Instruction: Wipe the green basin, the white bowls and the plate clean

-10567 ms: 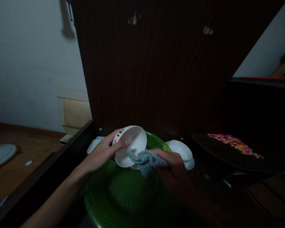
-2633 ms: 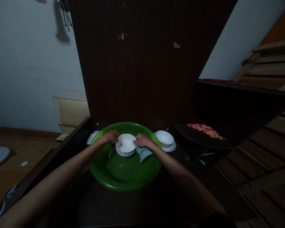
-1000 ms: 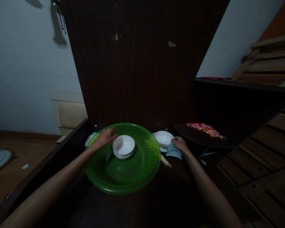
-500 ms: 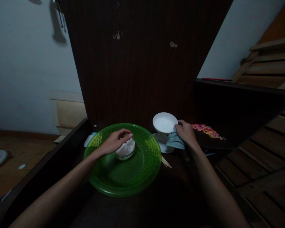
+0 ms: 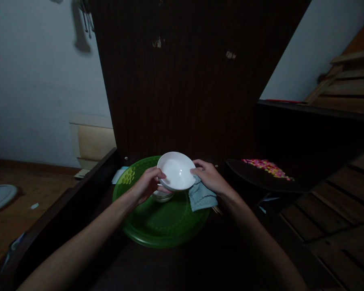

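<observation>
A white bowl (image 5: pixel 177 170) is held up between both hands over the green basin (image 5: pixel 166 242), its inside facing me. My left hand (image 5: pixel 148 184) grips its left rim, thumb on the inner edge. My right hand (image 5: pixel 210 176) pinches the right rim and also holds a light blue cloth (image 5: pixel 202 196), which hangs over the basin's right edge. Below the held bowl, stacked white bowls (image 5: pixel 163 197) sit in the basin, partly hidden by it and by my left hand.
Thin wooden sticks (image 5: pixel 217 210) lie right of the basin. A dark round item with pink and yellow decoration (image 5: pixel 268 168) is farther right. A dark upright panel (image 5: pixel 182 81) rises behind. A low dark side board (image 5: pixel 63 210) runs along the left.
The white bowl and the cloth have moved left with my right hand, from beside the basin to above it. My left hand has left the stacked bowls and taken hold of the bowl's left rim.
</observation>
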The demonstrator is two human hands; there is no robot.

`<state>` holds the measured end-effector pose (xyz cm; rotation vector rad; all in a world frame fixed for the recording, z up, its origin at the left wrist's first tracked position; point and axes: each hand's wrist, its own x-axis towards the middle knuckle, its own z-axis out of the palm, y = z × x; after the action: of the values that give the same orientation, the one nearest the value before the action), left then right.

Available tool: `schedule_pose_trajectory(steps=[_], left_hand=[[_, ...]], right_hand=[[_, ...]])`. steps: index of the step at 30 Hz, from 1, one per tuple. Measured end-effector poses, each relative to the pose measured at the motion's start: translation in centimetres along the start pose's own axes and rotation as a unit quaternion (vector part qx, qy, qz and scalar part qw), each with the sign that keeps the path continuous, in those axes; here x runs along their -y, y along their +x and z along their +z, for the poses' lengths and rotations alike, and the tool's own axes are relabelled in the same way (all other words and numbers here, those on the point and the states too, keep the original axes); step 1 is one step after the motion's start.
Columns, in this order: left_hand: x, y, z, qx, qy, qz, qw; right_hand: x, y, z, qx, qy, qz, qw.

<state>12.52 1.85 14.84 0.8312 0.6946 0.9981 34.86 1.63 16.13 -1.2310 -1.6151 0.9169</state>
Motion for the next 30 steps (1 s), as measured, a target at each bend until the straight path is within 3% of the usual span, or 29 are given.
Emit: schedule_pose_trajectory(steps=[7, 13, 22, 27, 30], left_hand=[[-0.5, -0.4, -1.2, -0.085, 0.01, 0.082, 0.993], [-0.8, -0.5, -2.1, -0.116, 0.013, 0.114, 0.987], [0.0, -0.2, -2.5, -0.116, 0.029, 0.1, 0.988], [-0.2, -0.5, -2.3, -0.112, 0.047, 0.085, 0.989], [-0.4, -0.7, -2.3, -0.114, 0.06, 0.08, 0.988]], right_hand=[[-0.6, 0.7, 0.1, -0.007, 0.036, 0.035, 0.999], [-0.8, -0.1, -1.0, -0.002, 0.112, 0.09, 0.99], [-0.9, -0.4, -1.5, 0.053, -0.017, 0.119, 0.991], [-2.0, 0.3, -1.2, 0.005, -0.031, 0.104, 0.994], [-2.3, 1.0, -1.5, -0.062, -0.039, 0.086, 0.994]])
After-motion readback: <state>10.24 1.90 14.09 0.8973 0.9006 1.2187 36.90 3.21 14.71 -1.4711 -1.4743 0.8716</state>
